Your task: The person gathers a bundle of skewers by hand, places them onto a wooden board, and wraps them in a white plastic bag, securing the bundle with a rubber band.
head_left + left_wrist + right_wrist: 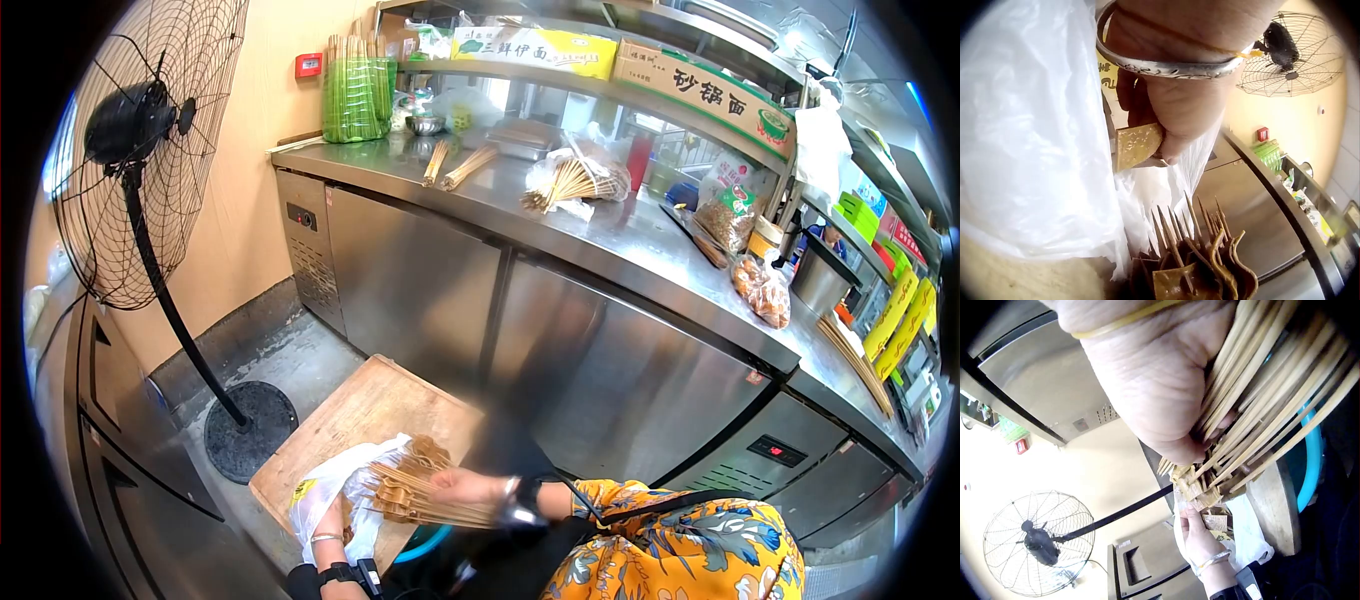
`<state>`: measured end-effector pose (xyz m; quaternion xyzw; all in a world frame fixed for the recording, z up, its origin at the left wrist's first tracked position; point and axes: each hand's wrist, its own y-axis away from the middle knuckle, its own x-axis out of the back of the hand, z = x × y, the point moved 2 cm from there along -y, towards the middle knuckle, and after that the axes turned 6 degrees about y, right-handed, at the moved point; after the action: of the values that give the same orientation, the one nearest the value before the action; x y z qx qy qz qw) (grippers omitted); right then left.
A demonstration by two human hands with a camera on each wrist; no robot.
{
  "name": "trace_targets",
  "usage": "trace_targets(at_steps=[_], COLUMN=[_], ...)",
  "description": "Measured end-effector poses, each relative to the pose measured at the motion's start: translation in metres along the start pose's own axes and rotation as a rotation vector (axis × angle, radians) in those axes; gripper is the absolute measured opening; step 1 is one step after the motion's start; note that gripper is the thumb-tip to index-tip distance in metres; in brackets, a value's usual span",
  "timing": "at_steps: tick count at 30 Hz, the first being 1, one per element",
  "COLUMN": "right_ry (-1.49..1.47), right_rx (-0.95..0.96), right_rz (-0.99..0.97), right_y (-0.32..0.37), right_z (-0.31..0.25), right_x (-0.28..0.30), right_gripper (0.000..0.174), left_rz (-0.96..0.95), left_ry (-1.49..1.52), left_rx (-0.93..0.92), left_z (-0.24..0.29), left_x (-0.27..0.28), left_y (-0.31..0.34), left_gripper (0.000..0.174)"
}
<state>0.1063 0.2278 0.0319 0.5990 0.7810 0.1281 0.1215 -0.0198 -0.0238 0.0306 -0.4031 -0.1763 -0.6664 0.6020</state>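
My right hand [468,486] grips a thick bundle of bamboo skewers [1272,394] by their bare lengths. Folded brown tofu sheets [1188,281] are threaded near the pointed ends, which face my left hand. A white plastic bag [360,465] lies on a wooden board [335,410]. My left hand [1179,112] is in the bag's mouth, with thumb and fingers pinching a flat tofu-sheet piece [1138,145] with a speckled surface. In the head view the bag partly hides that hand. More loose sheet pieces [1216,522] show beside it in the right wrist view.
A teal tub rim [428,543] shows below the board. A standing fan [140,120] is at the left. On the steel counter [440,170] ahead lie small skewer bundles [468,167] and a bagged skewer bundle [570,183]. Steel cabinets flank the floor space.
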Motion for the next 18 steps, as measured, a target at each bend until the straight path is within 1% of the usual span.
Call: trace_targets(at_steps=[4, 7, 10, 14, 17, 18], right_ry=[0.003, -0.004, 0.001, 0.014, 0.021, 0.031], right_rx=[-0.002, 0.004, 0.02, 0.037, 0.053, 0.05], right_rz=[0.019, 0.02, -0.006, -0.025, -0.032, -0.034], right_y=[-0.001, -0.003, -0.005, -0.007, -0.005, -0.005], right_z=[0.002, 0.005, 0.006, 0.009, 0.005, 0.006], right_x=[0.0, 0.0, 0.001, 0.003, 0.002, 0.002], right_gripper=[0.01, 0.009, 0.01, 0.012, 0.013, 0.013], left_rz=[-0.031, 0.004, -0.035, -0.069, -0.102, -0.104], left_ry=[0.06, 0.058, 0.05, 0.07, 0.135, 0.147], left_rx=[0.03, -0.012, 0.012, 0.066, 0.131, 0.147], left_z=[-0.004, -0.017, -0.022, -0.035, -0.03, -0.019], left_x=[-0.002, -0.013, -0.016, -0.025, -0.021, -0.012], left_y=[0.001, -0.001, -0.001, -0.001, 0.0, 0.001], left_gripper=[0.035, 0.036, 0.036, 0.037, 0.038, 0.038])
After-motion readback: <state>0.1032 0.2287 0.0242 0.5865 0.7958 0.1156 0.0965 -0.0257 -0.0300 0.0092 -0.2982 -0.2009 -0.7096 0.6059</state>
